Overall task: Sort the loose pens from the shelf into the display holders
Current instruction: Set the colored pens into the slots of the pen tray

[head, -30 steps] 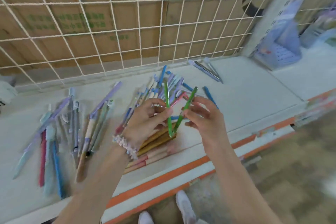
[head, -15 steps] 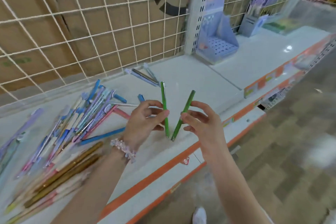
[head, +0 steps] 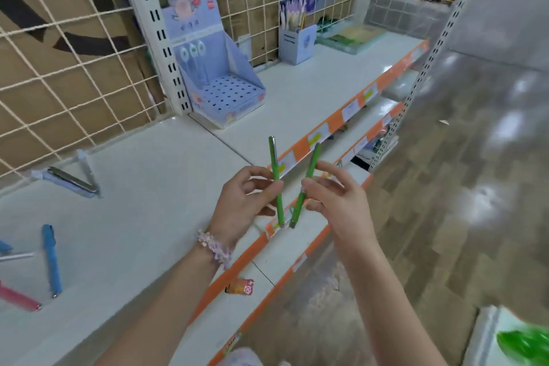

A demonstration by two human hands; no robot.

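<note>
The left hand [head: 246, 202] pinches a green pen [head: 276, 181] between thumb and curled fingers, about midway along the barrel. That pen stands nearly upright, its long axis vertical with a slight lean to the left at the top. The right hand [head: 335, 202] pinches a second green pen [head: 306, 186] the same way; this one tilts, top end leaning right and away, lower end angling in toward the first pen. The two lower tips sit just beside each other, so the pair forms a narrow V above the front edge of the white shelf [head: 154, 217]. A beaded bracelet [head: 214, 248] circles the left wrist.

Behind the hands, on the next shelf section against the wire grid, stands a light-blue display holder [head: 225, 92] with a perforated tray, its holes showing. Further right is a small blue box holder [head: 297, 43] with pens standing in it. To the left on the shelf lie a blue pen [head: 52, 258], pointing roughly toward and away, a pink pen [head: 17, 297] at the edge of view, and a pair of pale pens [head: 71, 181] near the grid.
</note>
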